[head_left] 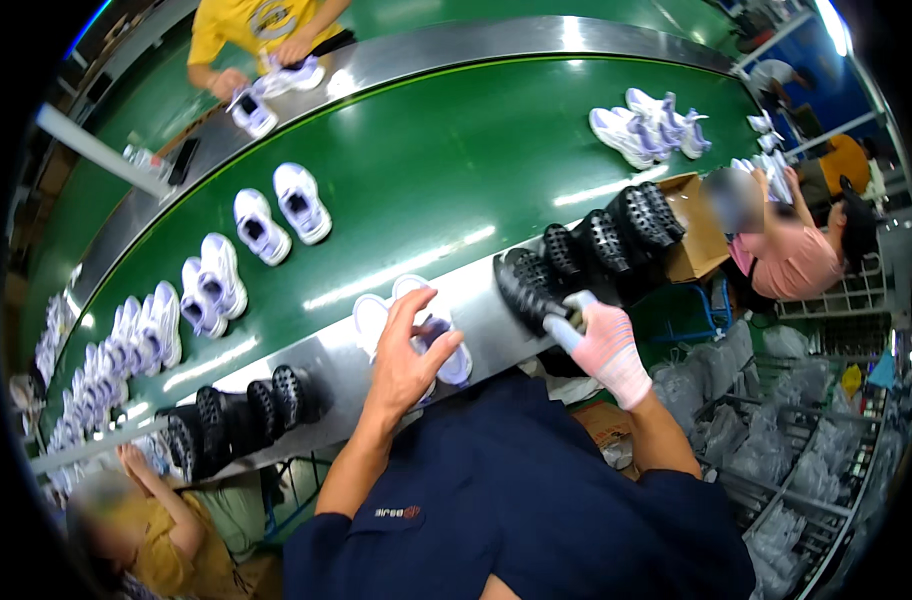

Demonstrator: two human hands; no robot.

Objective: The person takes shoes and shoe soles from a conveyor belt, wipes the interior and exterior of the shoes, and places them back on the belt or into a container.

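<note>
My bare left hand (406,360) hovers over a pair of white and purple sneakers (454,362) on the metal edge of the line. Its fingers are curved and its thumb stands apart, with nothing gripped between them. My right hand (608,350) wears a pale pink and white knit glove with light blue fingertips. Thumb and fingers close on the near end of a black shoe-shaped piece (526,290), which lies on the metal edge. Part of that grip is hidden. Just beyond stand several more black studded shoe-shaped pieces (604,240).
White and purple sneakers (261,226) stand along the green belt (416,160). More black pieces (246,410) sit left on the metal edge. A cardboard box (694,225) is at right, above a rack of plastic bags (746,440). Co-workers sit left and right; another handles sneakers across the belt.
</note>
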